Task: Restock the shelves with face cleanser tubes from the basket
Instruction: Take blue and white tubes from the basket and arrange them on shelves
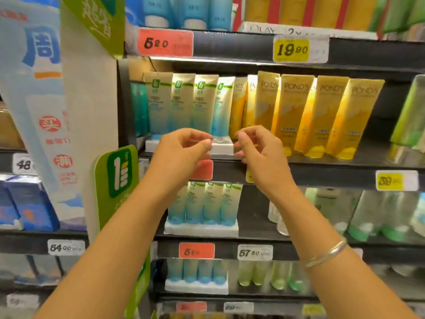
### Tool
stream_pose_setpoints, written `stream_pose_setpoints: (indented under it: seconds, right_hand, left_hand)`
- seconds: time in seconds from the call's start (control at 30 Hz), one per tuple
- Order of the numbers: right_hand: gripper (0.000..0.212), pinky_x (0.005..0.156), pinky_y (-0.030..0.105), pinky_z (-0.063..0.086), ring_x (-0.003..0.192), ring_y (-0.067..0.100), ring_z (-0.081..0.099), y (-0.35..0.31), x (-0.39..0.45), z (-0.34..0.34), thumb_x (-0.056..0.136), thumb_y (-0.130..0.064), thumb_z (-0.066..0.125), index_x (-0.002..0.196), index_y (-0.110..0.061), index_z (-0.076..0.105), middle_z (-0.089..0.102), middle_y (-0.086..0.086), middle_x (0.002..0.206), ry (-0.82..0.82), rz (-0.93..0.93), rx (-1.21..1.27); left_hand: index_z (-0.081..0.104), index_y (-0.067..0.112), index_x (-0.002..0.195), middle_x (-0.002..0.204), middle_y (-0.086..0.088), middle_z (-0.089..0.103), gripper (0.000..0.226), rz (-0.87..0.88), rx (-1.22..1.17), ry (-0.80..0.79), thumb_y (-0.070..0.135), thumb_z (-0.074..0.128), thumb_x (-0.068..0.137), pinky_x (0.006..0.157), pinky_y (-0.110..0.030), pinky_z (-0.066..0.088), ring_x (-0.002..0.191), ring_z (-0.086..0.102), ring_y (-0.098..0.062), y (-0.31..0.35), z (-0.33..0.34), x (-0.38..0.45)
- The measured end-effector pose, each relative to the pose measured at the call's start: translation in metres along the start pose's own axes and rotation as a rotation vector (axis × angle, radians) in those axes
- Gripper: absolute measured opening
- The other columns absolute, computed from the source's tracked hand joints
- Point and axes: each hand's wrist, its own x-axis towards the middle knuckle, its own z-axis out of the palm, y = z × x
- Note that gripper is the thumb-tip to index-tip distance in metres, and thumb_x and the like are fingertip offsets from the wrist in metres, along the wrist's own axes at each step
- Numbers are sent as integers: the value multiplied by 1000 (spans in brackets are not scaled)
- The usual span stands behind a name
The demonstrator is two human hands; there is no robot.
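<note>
Both hands are raised in front of the middle shelf (345,161), at the base of a row of blue-and-cream cleanser tubes (184,102). The left hand (184,146) has its fingers curled, thumb and forefinger tips nearly meeting; the right hand (255,148) is curled the same way. Neither hand holds anything visible. The two hands are near each other but apart, one on each side of the rightmost tube in the row (222,107).

The tubes stand cap-down in a white tray (222,148) at the front edge of the shelf. The rightmost tube leans slightly toward the yellow tubes (310,113) just beside it. The basket named in the task is not in view, so how much stock is left cannot be determined.

Judged step: placement on this shelf is complete or nearly so, and the hands are positioned to straighten the row or to let go of it. The row fills the tray from side to side.

Next move, as a judgement: seat the leaning tube upright in its tray slot without pushing it into the yellow tubes, then lower a hand to the basket for another tube. Identical tubes on the lower shelf (202,203) stand in a matching tray.
</note>
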Motion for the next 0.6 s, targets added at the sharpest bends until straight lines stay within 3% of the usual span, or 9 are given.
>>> stream_pose_setpoints:
  seconds: [0.1, 0.33, 0.43, 0.53, 0.6]
  right_hand:
    - [13, 57, 10, 43, 67, 9, 57, 11, -50, -14, 95, -19, 50, 84, -23, 56, 60, -6, 75, -15, 124, 5]
    - [12, 57, 14, 45, 69, 16, 58, 55, -208, -51, 95, -14, 49, 86, -12, 57, 60, 7, 81, 39, 674, -111]
    - [14, 49, 8, 42, 65, 9, 56, 60, -275, -73, 96, -16, 48, 87, -13, 57, 59, 3, 79, 109, 926, -102]
    - [17, 48, 13, 43, 61, 9, 55, 54, -338, -101, 96, -19, 47, 80, -21, 53, 60, -2, 74, 232, 1180, -18]
    - [15, 52, 15, 45, 63, 10, 57, 49, -377, -122, 96, -23, 47, 81, -20, 52, 61, -3, 76, 303, 1315, 21]
  left_hand:
    - [66, 24, 80, 76, 7, 69, 16, -58, -112, -138, 13, 59, 89, 71, -22, 54, 69, 67, -3, -19, 4, -31]
    - [67, 21, 78, 66, 10, 69, 17, -449, -182, -457, 11, 58, 88, 57, -16, 48, 56, 62, 1, -114, 31, -117]
    - [66, 22, 79, 69, 7, 67, 18, -609, -153, -570, 10, 56, 89, 49, -12, 47, 53, 60, 2, -151, 53, -156]
    - [63, 19, 80, 72, 3, 65, 16, -758, -133, -685, 10, 55, 90, 46, -11, 45, 47, 58, 3, -176, 78, -196]
    - [63, 19, 81, 73, 1, 65, 14, -826, -91, -756, 12, 56, 91, 48, -15, 44, 53, 57, -3, -186, 96, -220]
